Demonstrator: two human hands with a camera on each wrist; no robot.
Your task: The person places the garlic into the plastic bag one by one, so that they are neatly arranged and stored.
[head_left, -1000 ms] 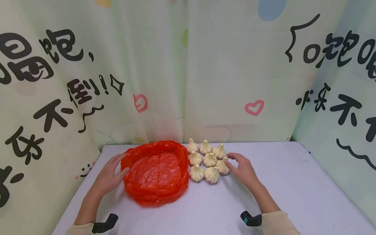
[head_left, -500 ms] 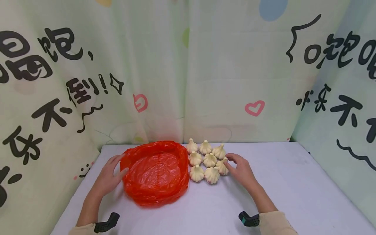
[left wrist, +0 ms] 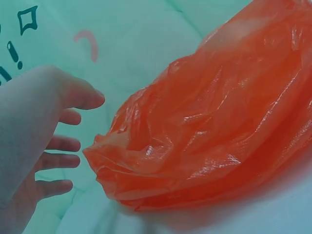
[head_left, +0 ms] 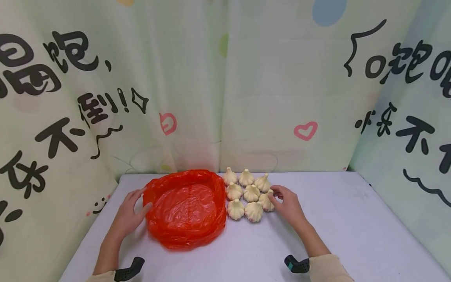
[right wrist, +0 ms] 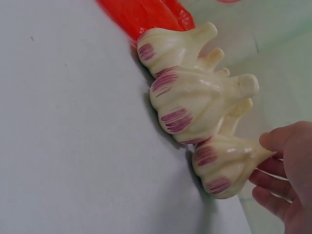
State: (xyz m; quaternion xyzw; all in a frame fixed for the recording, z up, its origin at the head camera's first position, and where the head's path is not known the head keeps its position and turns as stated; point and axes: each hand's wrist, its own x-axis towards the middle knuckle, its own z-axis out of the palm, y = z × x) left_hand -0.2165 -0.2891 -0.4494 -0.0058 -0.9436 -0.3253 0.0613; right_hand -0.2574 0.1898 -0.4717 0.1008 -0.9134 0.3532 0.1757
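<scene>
A red plastic bag [head_left: 186, 239] with its mouth spread wide sits left of the table's middle, its inside facing up. Beside its left rim is my left hand [head_left: 127, 217], fingers spread and relaxed; the left wrist view shows a gap between the fingertips and the bag. Several garlic bulbs [head_left: 253, 211] with purple streaks stand in rows at the bag's right side, stems up. My right hand [head_left: 291, 206] pinches the stem of the rightmost bulb in the middle row, a garlic bulb [right wrist: 225, 165] that stands against its neighbours. Its thumb lies over the stem, fingers behind.
A white-covered table [head_left: 345, 219] carries everything. Its back edge meets a pale green curtain [head_left: 260, 117] printed with writing and hearts, and more curtain flanks both sides. Black wrist devices [head_left: 297, 264] are worn on both forearms.
The right thumb and fingers have drawn slightly closer together at the garlic bulb's stem. The left hand stays beside the bag, and the bag and bulbs keep their places.
</scene>
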